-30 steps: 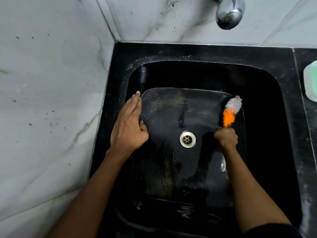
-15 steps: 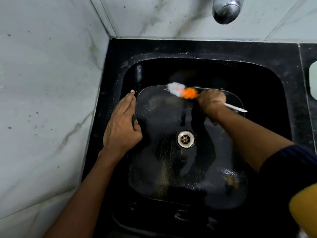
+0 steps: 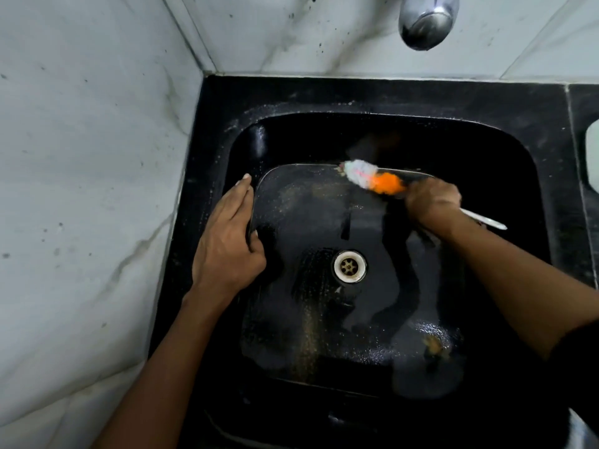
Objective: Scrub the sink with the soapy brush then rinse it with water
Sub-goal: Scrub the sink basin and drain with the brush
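One black rectangular sink basin lies under both hands, with one round metal drain between them. There is one bottle brush with white and orange bristles and a pale thin handle, its handle gripped in the right hand. Two bare hands show; the left hand rests flat on the basin's side. One chrome tap spout hangs beyond the right hand, and one pale object, cut off by the frame edge, sits on the black counter.
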### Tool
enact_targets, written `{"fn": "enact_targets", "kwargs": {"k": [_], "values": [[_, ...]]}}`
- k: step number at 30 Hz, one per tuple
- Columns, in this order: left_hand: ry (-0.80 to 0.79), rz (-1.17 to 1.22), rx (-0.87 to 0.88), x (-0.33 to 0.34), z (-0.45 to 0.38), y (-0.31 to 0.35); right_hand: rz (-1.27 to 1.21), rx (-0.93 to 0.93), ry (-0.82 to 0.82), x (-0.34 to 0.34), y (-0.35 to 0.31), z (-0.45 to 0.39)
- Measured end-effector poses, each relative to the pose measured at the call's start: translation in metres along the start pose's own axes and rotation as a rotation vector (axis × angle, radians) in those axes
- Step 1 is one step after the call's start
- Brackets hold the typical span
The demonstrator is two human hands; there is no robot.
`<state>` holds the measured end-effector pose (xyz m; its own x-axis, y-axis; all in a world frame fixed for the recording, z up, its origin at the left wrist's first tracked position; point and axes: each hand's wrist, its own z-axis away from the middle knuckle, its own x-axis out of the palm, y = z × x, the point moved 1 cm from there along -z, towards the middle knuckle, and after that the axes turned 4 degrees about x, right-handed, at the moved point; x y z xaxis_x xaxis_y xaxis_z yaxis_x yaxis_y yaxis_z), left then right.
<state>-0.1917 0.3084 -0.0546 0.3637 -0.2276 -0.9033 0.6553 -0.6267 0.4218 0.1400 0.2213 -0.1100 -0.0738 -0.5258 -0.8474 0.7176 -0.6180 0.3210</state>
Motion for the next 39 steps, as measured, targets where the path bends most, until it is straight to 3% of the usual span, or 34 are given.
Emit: {"fn": "enact_targets", "kwargs": {"k": [4, 9, 14, 17, 18, 21, 23, 27, 28, 31, 33, 34, 37, 39], "values": [[0.016, 0.033, 0.015, -0.001, 0.000, -0.002, -0.124, 0.055, -0.009, 0.027, 0.006, 0.026], [0.015, 0.044, 0.012, -0.002, 0.000, 0.000, -0.325, -0.349, -0.083, 0.031, -0.096, 0.060], [0.009, 0.027, 0.009, -0.002, 0.000, -0.001, -0.233, -0.089, -0.072, 0.018, -0.076, 0.030], [-0.001, 0.024, -0.002, -0.003, 0.000, 0.001, -0.218, -0.308, -0.110, 0.053, -0.077, 0.090], [-0.004, 0.025, -0.002, -0.003, 0.000, 0.001, -0.264, -0.301, -0.143, 0.063, -0.068, 0.098], [-0.026, 0.009, 0.021, -0.002, 0.001, 0.002, -0.423, 0.110, -0.160, 0.069, -0.013, 0.073], [-0.030, -0.002, 0.010, 0.000, 0.003, 0.005, -0.395, 0.268, -0.219, 0.072, 0.006, 0.067], [-0.047, 0.107, -0.047, 0.013, 0.015, 0.027, -0.368, -0.095, -0.208, 0.077, -0.040, 0.113], [-0.070, 0.135, -0.043, 0.019, 0.021, 0.036, -0.376, -0.110, -0.196, 0.074, -0.040, 0.112], [-0.173, 0.228, -0.021, 0.039, 0.049, 0.064, -0.440, 0.249, -0.222, 0.064, 0.003, 0.070], [-0.228, 0.283, -0.013, 0.056, 0.072, 0.079, -0.424, 0.392, -0.273, 0.061, 0.021, 0.063], [-0.255, 0.304, -0.013, 0.065, 0.084, 0.086, -0.412, 0.346, -0.245, 0.061, 0.015, 0.067], [-0.329, 0.371, -0.010, 0.085, 0.119, 0.105, -0.378, -0.034, -0.233, 0.068, -0.034, 0.116], [-0.360, 0.389, 0.006, 0.092, 0.135, 0.115, -0.335, -0.075, -0.225, 0.069, -0.036, 0.112]]}}
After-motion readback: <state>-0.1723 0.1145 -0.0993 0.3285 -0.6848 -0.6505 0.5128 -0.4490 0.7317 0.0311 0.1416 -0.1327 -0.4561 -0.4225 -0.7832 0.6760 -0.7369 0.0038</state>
